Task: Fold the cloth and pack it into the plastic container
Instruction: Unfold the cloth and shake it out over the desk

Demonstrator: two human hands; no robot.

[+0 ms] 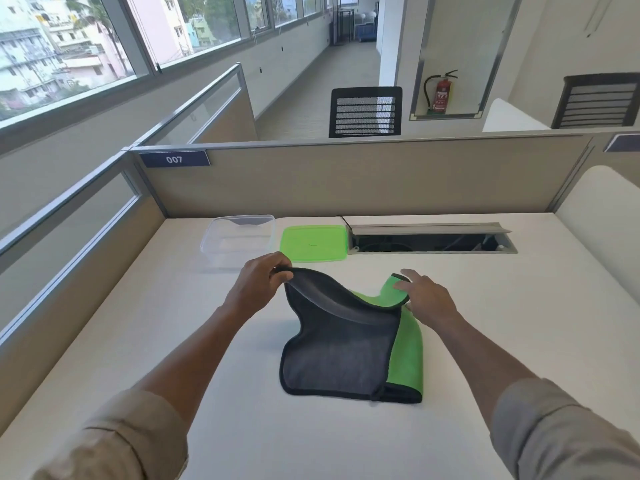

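- The cloth (pixel 341 355) lies in the middle of the white tabletop (pixel 242 427), directly in front of the person. It has one dark grey face and one bright green face, with a black sewn border.
- Its near part rests flat on the tabletop. Its far edge is lifted, so the grey face curls up and over and the green face shows on the right.
- The left hand (pixel 258 284) holds the far left corner of the cloth. Its fingers (pixel 278 268) are closed together on the black border in a pinch.
- The right hand (pixel 427 301) is at the far right corner of the cloth. Its fingers are spread apart and lie on the green face. I cannot tell if the thumb below grips the edge.
- The cloth looks soft and light. It bends and hangs between the two hands and keeps no shape of its own, so I think it will sag wherever it is not held.
- In my opinion the corners and the sewn border are the best places to hold it, because the border is firmer than the middle.
- The plastic container (pixel 239 242) stands open beyond the cloth and to its left, near the partition. It is clear and appears to be empty.
- The green lid (pixel 313 244) lies flat just to the right of the container, also beyond the cloth.
- The cable tray (pixel 429 237) in the tabletop is open, beyond the cloth and to the right.
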